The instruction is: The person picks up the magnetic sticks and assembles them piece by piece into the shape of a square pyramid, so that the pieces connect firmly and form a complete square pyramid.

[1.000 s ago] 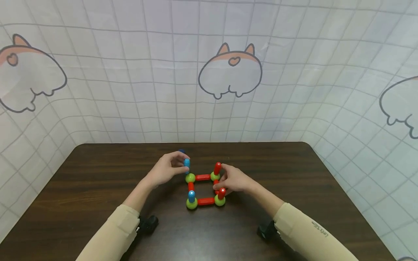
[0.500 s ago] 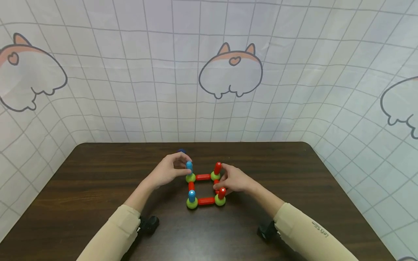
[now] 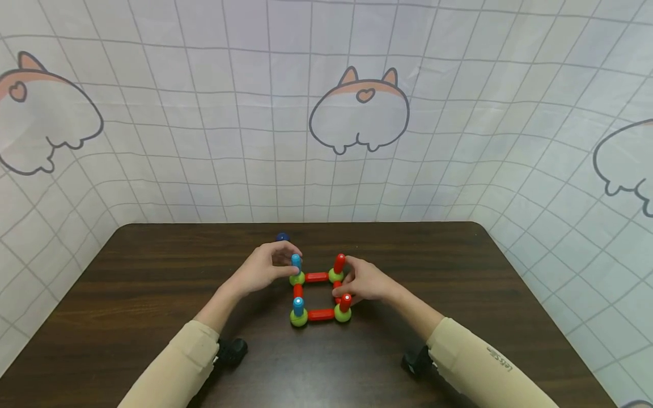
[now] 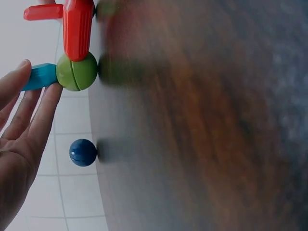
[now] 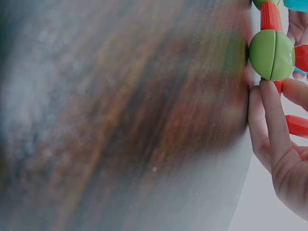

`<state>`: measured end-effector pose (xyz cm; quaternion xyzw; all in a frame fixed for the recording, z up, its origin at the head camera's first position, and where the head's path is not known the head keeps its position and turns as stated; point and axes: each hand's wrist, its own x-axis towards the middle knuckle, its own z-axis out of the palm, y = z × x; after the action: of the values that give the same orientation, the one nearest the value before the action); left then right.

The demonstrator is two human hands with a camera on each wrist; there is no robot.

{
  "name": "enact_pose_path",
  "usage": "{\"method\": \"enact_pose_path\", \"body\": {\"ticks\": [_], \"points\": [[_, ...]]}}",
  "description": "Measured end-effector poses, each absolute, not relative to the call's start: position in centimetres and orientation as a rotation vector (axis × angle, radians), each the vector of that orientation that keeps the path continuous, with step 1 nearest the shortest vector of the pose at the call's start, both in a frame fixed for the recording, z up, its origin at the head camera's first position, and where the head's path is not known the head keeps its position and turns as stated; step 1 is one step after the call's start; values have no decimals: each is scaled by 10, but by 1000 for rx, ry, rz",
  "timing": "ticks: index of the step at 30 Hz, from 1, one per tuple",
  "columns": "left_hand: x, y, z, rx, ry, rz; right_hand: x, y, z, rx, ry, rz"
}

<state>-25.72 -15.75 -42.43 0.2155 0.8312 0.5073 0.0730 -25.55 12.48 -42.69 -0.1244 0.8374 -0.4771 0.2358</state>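
A square frame of red rods (image 3: 320,314) joined by green balls (image 3: 299,317) lies on the table, with one upright rod at each corner. At the back left corner my left hand (image 3: 260,267) pinches an upright light blue rod (image 3: 296,262) between thumb and fingers. In the left wrist view that blue rod (image 4: 42,77) meets the green ball (image 4: 77,72). My right hand (image 3: 368,280) grips the frame's right-side red rod (image 3: 338,288), partly hidden by the fingers. Red rods stand at both right corners. Another blue rod (image 3: 298,306) stands front left.
A dark blue ball (image 3: 282,237) sits behind my left hand, close to the table's back edge. The dark wooden table (image 3: 326,368) meets a white gridded curtain (image 3: 204,141) at the back. Dark wrist-worn devices (image 3: 232,352) hang under both sleeves.
My left hand has moved slightly right and down, bringing the light blue rod from just above the back left green ball onto it. The right hand has stayed in place.
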Motion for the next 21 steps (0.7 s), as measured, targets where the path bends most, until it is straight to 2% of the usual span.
{"method": "enact_pose_path", "body": {"ticks": [15,21], "points": [[-240,-169,-415,559,2575,1513,-249,142,-423,-410,2289,-1307],[-227,-171,-412,606,2552,1507,-238,159,-418,-575,2316,-1286]]}}
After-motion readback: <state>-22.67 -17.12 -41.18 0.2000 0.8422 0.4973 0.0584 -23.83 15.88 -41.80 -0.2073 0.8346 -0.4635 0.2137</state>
